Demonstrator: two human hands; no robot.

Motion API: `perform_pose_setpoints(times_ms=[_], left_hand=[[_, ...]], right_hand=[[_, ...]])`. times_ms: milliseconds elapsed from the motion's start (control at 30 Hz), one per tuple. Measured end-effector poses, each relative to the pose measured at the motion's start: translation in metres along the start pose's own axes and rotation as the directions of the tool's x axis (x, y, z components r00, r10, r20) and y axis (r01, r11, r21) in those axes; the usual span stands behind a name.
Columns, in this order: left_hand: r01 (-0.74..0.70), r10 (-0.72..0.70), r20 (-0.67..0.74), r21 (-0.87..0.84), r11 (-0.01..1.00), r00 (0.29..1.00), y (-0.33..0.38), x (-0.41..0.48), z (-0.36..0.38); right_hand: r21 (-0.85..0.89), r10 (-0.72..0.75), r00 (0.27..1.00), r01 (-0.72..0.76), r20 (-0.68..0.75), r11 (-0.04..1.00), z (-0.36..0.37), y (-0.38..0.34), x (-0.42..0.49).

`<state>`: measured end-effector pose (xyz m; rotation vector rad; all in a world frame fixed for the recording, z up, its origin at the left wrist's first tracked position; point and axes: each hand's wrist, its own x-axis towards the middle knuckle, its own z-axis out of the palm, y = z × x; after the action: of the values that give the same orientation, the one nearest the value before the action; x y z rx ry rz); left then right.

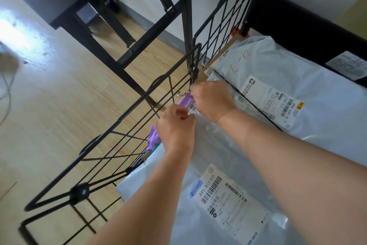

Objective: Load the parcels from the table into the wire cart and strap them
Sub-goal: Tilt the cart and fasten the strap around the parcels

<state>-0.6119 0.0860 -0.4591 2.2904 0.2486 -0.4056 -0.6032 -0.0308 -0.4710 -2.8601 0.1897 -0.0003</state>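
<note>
My right hand [212, 101] grips the hook [181, 94] of the strap [248, 100]; left hand [175, 125] pinches purple parcel [185, 99] aside. I'd keep tension, seat hook on cart wire [131, 108].

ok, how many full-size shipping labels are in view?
3: one on the near grey mailer, one on the far grey mailer, one on the black parcel at the right edge. Others may be hidden underneath.

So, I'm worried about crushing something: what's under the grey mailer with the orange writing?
A brown cardboard edge shows beneath the grey mailer by the wire cart's wall. How far it extends, and anything else below, is covered by the mailer.
</note>
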Motion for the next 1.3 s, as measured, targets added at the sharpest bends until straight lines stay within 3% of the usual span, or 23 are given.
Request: perform_pose_setpoints(times_ms=[133,367,667,800,933,1000,1200,1300], left_hand=[[0.065,-0.062,-0.069,0.033,0.997,0.996,0.001,0.0,-0.003],[0.129,-0.126,-0.041,0.111,0.985,0.991,-0.001,0.006,0.0],[0.005,-0.002,-0.038,0.086,0.996,0.999,-0.005,-0.01,-0.009],[-0.041,0.041,0.003,0.152,0.988,0.999,-0.014,-0.011,-0.019],[-0.037,0.007,0.119,0.256,0.966,0.993,-0.022,-0.011,-0.02],[-0.022,-0.022,0.176,0.246,0.969,0.984,-0.022,-0.011,-0.018],[0.038,-0.053,0.143,0.106,0.994,0.988,-0.018,-0.005,-0.011],[0.042,-0.054,0.151,0.082,0.996,0.987,-0.019,-0.002,-0.008]], right_hand=[[0.039,-0.111,0.984,0.117,-0.14,0.992,0.002,-0.004,-0.011],[0.123,-0.186,0.965,0.211,-0.188,0.97,-0.006,-0.003,-0.014],[0.058,-0.269,0.948,0.282,-0.172,0.958,-0.009,-0.009,-0.02],[0.027,-0.175,0.963,0.184,-0.206,0.982,-0.008,-0.013,-0.018],[0.026,-0.164,0.978,0.169,-0.129,0.985,-0.007,-0.015,-0.017],[-0.003,-0.129,0.992,0.129,-0.008,0.992,-0.011,-0.013,-0.016],[0.043,-0.112,0.981,0.106,0.157,0.993,-0.02,-0.011,-0.011],[0.217,-0.015,0.989,-0.018,0.147,0.976,-0.021,-0.008,-0.011]])
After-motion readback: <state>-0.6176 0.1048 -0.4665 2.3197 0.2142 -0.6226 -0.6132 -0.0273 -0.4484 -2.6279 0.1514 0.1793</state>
